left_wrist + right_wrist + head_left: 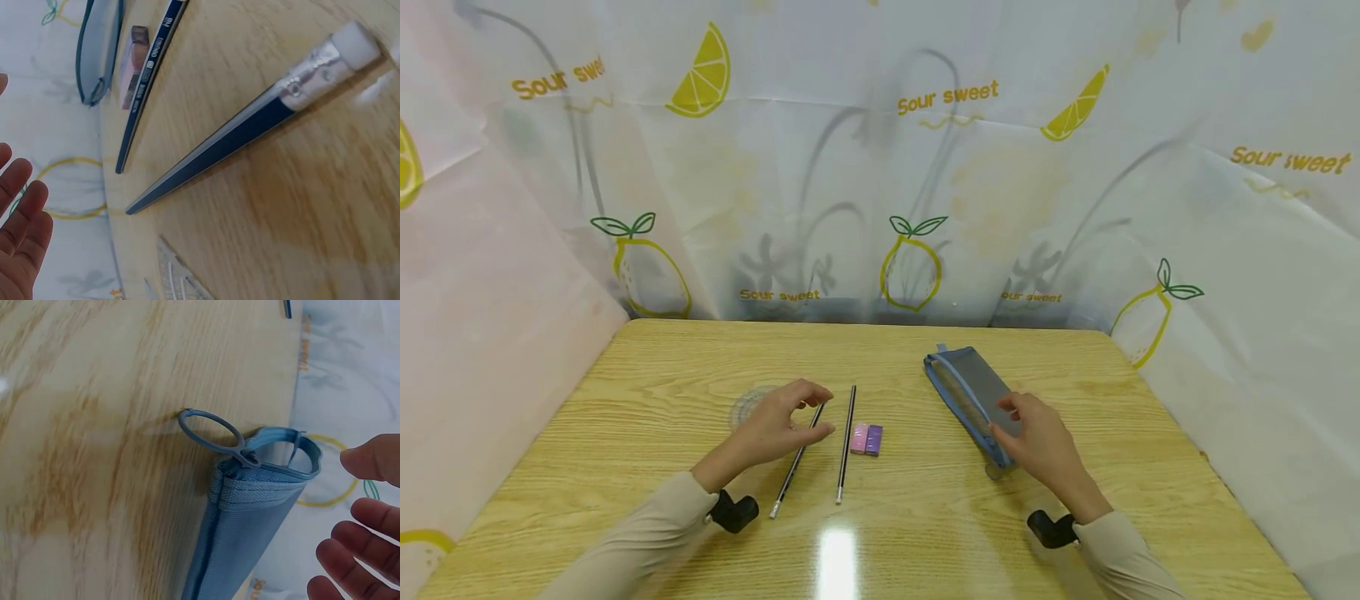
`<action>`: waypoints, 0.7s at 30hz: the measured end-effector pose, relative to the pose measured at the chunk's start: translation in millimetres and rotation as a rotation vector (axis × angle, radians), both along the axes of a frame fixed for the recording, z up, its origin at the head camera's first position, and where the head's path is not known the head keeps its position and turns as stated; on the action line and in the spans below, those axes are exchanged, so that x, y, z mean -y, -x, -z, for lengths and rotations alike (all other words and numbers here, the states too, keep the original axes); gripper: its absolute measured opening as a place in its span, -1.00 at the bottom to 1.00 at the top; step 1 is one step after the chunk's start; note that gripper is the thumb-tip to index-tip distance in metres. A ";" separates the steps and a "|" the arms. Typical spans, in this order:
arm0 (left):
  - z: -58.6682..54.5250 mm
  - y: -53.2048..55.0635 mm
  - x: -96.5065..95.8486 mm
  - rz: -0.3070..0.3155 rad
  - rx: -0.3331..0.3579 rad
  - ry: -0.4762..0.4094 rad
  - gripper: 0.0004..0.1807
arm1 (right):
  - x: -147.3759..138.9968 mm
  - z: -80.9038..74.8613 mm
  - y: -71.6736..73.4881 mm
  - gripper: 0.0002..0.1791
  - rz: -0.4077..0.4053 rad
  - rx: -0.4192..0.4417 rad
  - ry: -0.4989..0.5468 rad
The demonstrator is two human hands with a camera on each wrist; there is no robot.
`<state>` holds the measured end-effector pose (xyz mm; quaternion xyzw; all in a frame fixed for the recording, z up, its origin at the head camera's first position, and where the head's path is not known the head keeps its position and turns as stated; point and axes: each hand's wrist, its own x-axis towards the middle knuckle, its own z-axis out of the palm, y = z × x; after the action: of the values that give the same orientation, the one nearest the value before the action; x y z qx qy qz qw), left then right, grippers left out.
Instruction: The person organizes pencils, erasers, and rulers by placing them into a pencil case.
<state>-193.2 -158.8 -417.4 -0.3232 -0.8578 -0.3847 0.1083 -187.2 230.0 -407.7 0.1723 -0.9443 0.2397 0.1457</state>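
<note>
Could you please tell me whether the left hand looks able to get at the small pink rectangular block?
Probably yes: the left hand looks empty, and only a slim dark white-tipped pencil lies flat between it and the small pink rectangular block, seemingly low enough to reach over.

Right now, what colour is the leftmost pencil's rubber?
The rubber is white, clearest in the left wrist view.

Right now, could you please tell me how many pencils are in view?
2: one pencil partly behind the left hand, another pencil left of the pink eraser.
</note>
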 end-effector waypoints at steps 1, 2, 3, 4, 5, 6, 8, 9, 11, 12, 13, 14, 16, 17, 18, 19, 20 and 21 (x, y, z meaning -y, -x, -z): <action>0.8 0.2 -0.9 -0.002 0.000 0.005 -0.61 | 0.6 0.2 0.0 -0.63 0.003 0.005 -0.008; 1.5 0.4 -1.7 -0.002 -0.003 0.009 -0.61 | 1.2 0.4 0.1 -0.63 0.005 0.011 -0.015; 2.3 0.4 -2.3 -0.004 -0.006 0.017 -0.61 | 2.0 0.6 0.1 -0.63 0.007 0.016 -0.023; 3.0 0.5 -2.8 -0.006 -0.011 0.023 -0.62 | 2.7 0.8 0.0 -0.64 0.009 0.019 -0.031; 3.7 0.6 -3.2 -0.005 -0.014 0.028 -0.62 | 3.5 1.1 -0.1 -0.64 0.010 0.021 -0.042; 4.2 0.7 -3.6 -0.005 -0.015 0.035 -0.61 | 4.2 1.2 -0.3 -0.65 0.010 0.019 -0.052; 5.1 0.8 -3.9 -0.003 -0.010 0.044 -0.61 | 5.6 1.8 -0.3 -0.65 0.010 0.012 -0.070; 5.3 0.8 -4.0 0.000 -0.010 0.050 -0.61 | 6.1 2.4 -0.2 -0.65 0.009 0.005 -0.080; 5.5 0.7 -4.4 0.005 0.009 0.056 -0.60 | 7.0 3.7 0.2 -0.64 0.006 -0.013 -0.102; 5.6 0.7 -4.6 0.010 0.022 0.056 -0.59 | 7.3 4.5 0.2 -0.63 0.005 -0.024 -0.111; 5.8 0.8 -4.9 0.015 0.035 0.056 -0.58 | 7.7 5.5 0.3 -0.63 0.004 -0.031 -0.119; 6.5 0.9 -5.1 0.018 0.042 0.062 -0.58 | 8.1 6.4 0.4 -0.62 0.001 -0.042 -0.128; 7.0 1.0 -6.0 0.020 0.064 0.064 -0.56 | 9.2 8.4 0.3 -0.62 -0.002 -0.056 -0.141; 7.9 1.3 -6.4 0.023 0.064 0.068 -0.56 | 9.7 9.3 0.2 -0.62 -0.003 -0.065 -0.148; 8.6 1.6 -6.9 0.025 0.064 0.068 -0.56 | 10.1 10.0 -0.1 -0.62 -0.004 -0.069 -0.149; 9.5 1.9 -7.4 0.024 0.061 0.071 -0.57 | 10.7 10.8 -0.2 -0.62 -0.005 -0.073 -0.151; 10.1 2.0 -7.8 0.024 0.057 0.072 -0.57 | 11.1 11.4 -0.2 -0.62 -0.008 -0.080 -0.154; 10.2 2.1 -8.4 0.026 0.055 0.070 -0.57 | 11.4 12.2 -0.1 -0.62 -0.008 -0.086 -0.157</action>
<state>-195.3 -150.3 -427.6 -0.3273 -0.8690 -0.3648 0.0680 -187.0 218.6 -419.9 0.1971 -0.9523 0.1580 0.1711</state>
